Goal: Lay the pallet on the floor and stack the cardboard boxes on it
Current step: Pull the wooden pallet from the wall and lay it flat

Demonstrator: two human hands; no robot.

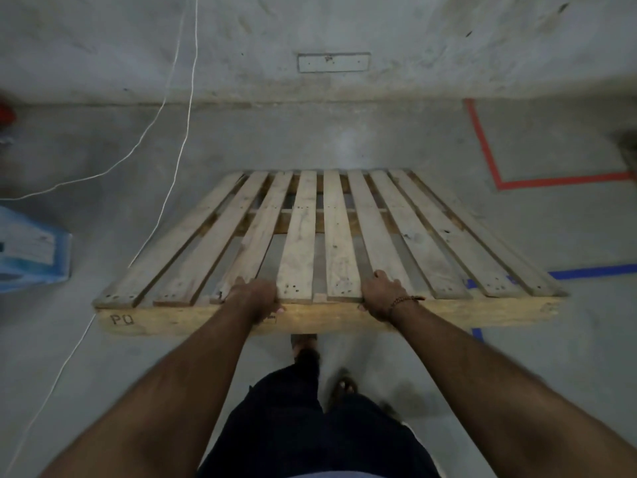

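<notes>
A wooden pallet (306, 236) with several top slats is tilted, its far edge down on the concrete floor near the wall and its near edge raised. My left hand (256, 298) grips the near edge left of centre, fingers over the slats and thumb on the side beam. My right hand (382, 296), with a bead bracelet at the wrist, grips the same edge right of centre. No cardboard boxes are in view.
A blue plastic stool (31, 250) stands at the left. White cords (172, 108) hang down the wall and trail over the floor left of the pallet. Red tape (489, 160) and blue tape (593, 271) mark the floor at the right. My feet are just behind the pallet.
</notes>
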